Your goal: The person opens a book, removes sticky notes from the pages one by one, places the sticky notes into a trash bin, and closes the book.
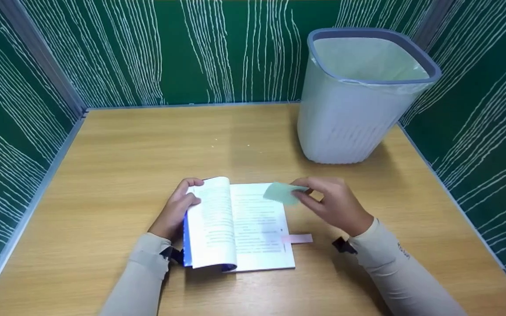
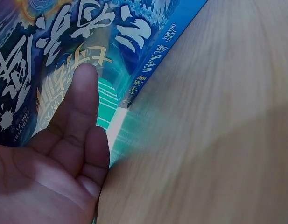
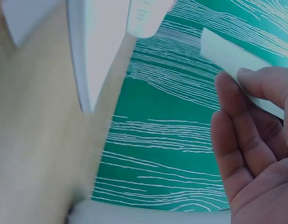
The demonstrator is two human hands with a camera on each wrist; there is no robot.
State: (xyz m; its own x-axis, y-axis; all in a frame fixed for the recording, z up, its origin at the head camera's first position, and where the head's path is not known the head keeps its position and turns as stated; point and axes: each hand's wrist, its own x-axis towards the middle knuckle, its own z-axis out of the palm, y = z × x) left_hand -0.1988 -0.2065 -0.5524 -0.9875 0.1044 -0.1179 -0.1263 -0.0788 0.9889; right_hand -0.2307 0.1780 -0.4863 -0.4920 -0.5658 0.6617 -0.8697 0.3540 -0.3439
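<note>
An open book (image 1: 259,228) lies on the table in the head view, with printed text on both visible pages. My left hand (image 1: 176,210) grips its left side, thumb over the page edge. In the left wrist view, fingers rest against the blue illustrated cover (image 2: 101,42). My right hand (image 1: 338,202) pinches a pale green paper slip (image 1: 281,193) between thumb and fingers, above the upper right corner of the right page. A pink paper strip (image 1: 302,238) sticks out from that page's right edge.
A tall white wastebasket (image 1: 345,118) with a grey rim and a liner stands at the back right. Green panels (image 1: 182,52) with white wavy lines enclose the wooden table (image 1: 139,145). Several tiny white specks lie behind the book.
</note>
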